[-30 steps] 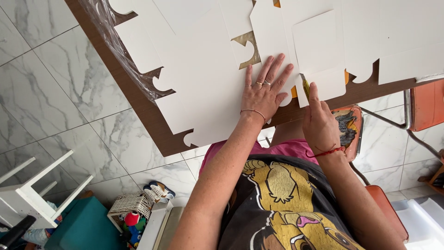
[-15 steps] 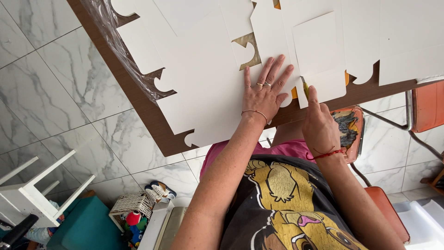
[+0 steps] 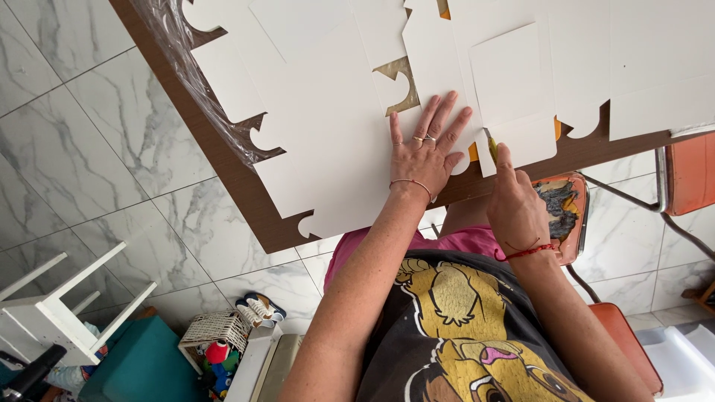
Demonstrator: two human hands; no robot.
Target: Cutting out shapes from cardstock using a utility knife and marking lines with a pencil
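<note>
The left hand (image 3: 426,155) lies flat, palm down, fingers spread wide, on a large white die-cut cardboard sheet (image 3: 328,134). It grips nothing; it presses the sheet against the brown counter (image 3: 223,160). Rings show on two fingers and a thin bracelet circles the wrist.

The right hand (image 3: 514,205) sits at 4 o'clock from the left hand, just beside it. Its fingers are curled narrow, with one finger extended toward 12 o'clock. The fingertip touches the lower edge of a second white cardboard sheet (image 3: 514,89), next to a small yellow object (image 3: 491,149) whose kind cannot be told. Whether the hand grips that object cannot be told. A red string is tied around the wrist.

The large sheet covers the middle of the counter and reaches the near edge at 7 o'clock from the left hand. The second sheet overlaps it at 1 o'clock from the left hand. More white sheets extend toward 2 o'clock.

Clear plastic film (image 3: 179,59) covers the counter edge at 10 o'clock. The marble-pattern tiled floor (image 3: 82,149) lies below. A white stool (image 3: 52,313) stands at 8 o'clock, and a wicker basket (image 3: 212,331) lies at 7 o'clock. An orange chair (image 3: 689,175) stands at 3 o'clock.
</note>
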